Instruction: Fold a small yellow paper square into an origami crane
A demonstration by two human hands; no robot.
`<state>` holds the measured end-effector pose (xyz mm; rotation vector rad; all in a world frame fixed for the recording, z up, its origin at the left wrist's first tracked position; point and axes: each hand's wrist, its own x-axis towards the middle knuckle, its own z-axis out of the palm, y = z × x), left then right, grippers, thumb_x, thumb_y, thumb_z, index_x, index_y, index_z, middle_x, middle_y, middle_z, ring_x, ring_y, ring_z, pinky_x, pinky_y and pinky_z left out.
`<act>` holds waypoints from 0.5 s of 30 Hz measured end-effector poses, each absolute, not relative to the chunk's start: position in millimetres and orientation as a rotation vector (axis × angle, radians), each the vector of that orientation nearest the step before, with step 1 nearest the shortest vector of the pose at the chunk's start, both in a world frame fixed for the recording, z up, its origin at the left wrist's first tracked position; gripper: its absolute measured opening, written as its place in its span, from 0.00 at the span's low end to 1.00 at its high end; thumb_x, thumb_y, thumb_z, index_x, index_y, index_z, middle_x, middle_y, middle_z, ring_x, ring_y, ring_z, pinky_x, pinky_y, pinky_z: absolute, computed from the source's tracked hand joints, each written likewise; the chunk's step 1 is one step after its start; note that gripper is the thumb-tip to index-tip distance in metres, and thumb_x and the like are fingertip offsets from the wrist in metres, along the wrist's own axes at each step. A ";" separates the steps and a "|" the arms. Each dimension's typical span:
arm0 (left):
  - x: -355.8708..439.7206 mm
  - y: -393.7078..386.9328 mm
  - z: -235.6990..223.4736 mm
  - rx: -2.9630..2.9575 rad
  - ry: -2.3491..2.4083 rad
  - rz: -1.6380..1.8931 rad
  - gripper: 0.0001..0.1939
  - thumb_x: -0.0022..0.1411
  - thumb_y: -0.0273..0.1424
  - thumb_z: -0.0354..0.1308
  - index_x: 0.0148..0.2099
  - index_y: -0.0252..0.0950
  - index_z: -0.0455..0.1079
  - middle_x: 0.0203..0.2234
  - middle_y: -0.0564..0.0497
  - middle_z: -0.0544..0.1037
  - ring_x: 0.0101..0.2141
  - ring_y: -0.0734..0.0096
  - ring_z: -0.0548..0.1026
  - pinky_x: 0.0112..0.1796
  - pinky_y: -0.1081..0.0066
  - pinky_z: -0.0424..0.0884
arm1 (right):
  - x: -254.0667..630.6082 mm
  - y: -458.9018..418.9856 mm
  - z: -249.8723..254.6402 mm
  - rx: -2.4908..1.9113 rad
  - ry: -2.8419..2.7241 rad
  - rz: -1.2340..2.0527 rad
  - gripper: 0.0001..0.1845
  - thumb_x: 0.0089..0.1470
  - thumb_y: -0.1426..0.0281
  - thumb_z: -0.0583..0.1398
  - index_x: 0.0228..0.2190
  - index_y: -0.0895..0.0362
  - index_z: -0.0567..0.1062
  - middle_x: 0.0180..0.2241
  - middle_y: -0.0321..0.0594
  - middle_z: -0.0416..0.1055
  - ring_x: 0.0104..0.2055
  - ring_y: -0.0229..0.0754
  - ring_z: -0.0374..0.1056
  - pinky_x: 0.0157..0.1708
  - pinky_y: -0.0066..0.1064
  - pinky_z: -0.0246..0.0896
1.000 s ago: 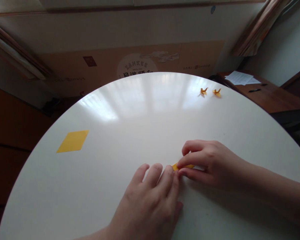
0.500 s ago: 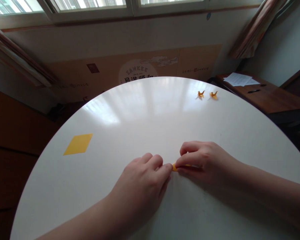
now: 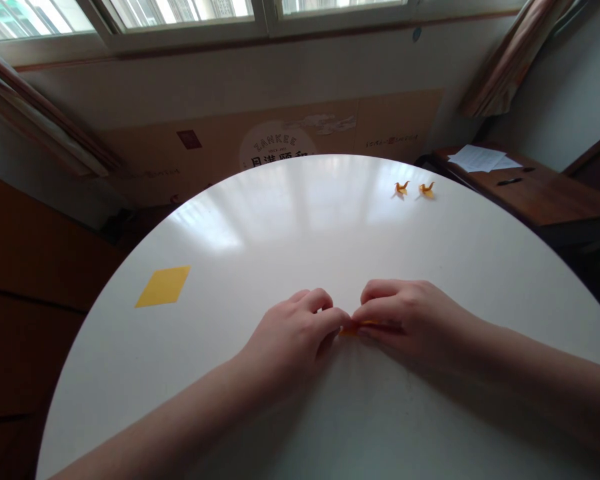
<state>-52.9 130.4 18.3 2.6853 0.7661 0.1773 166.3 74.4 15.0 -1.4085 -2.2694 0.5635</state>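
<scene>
A small folded piece of yellow-orange paper [image 3: 349, 329] lies low at the table between my two hands, mostly covered by fingers. My left hand [image 3: 300, 327] pinches its left end with thumb and forefinger. From the other side, my right hand [image 3: 405, 310] grips the paper, thumb below and fingers above. A flat square sheet of yellow paper [image 3: 163, 287] rests on the white round table [image 3: 260, 267] to the left. Far back at the right stand two small folded paper cranes, a left crane [image 3: 401, 189] and a right crane [image 3: 427, 190].
Beyond the table's far rim is a large printed cardboard panel [image 3: 330, 133] against the wall, under a window [image 3: 180, 10]. A brown wooden desk [image 3: 540, 197] with paper sheets [image 3: 480, 159] stands to the right. Curtains hang at both sides.
My left hand has shifted slightly up and its fingers have lifted and bent more around the paper's left end. My right hand stays almost in place on the folded paper.
</scene>
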 end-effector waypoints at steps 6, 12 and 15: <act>-49.6 128.8 19.8 2.703 0.770 0.166 0.15 0.66 0.26 0.51 0.46 0.44 0.76 0.39 0.50 0.76 0.39 0.65 0.73 0.36 0.68 0.69 | 167.4 74.6 12.7 -1.402 -2.276 0.553 0.12 0.62 0.67 0.60 0.32 0.50 0.84 0.31 0.36 0.75 0.29 0.35 0.70 0.29 0.27 0.57; -48.5 127.0 21.0 2.723 0.782 0.155 0.12 0.67 0.27 0.52 0.44 0.42 0.76 0.38 0.50 0.76 0.39 0.64 0.72 0.36 0.68 0.70 | 168.1 74.9 12.1 -1.426 -2.297 0.546 0.11 0.61 0.68 0.60 0.35 0.49 0.84 0.30 0.36 0.75 0.28 0.35 0.70 0.29 0.27 0.56; -49.7 126.4 22.9 2.742 0.779 0.170 0.12 0.68 0.28 0.51 0.41 0.41 0.77 0.37 0.50 0.76 0.38 0.66 0.72 0.36 0.69 0.70 | 168.5 74.8 11.6 -1.421 -2.293 0.539 0.10 0.60 0.67 0.61 0.35 0.48 0.84 0.30 0.35 0.75 0.29 0.36 0.70 0.29 0.26 0.57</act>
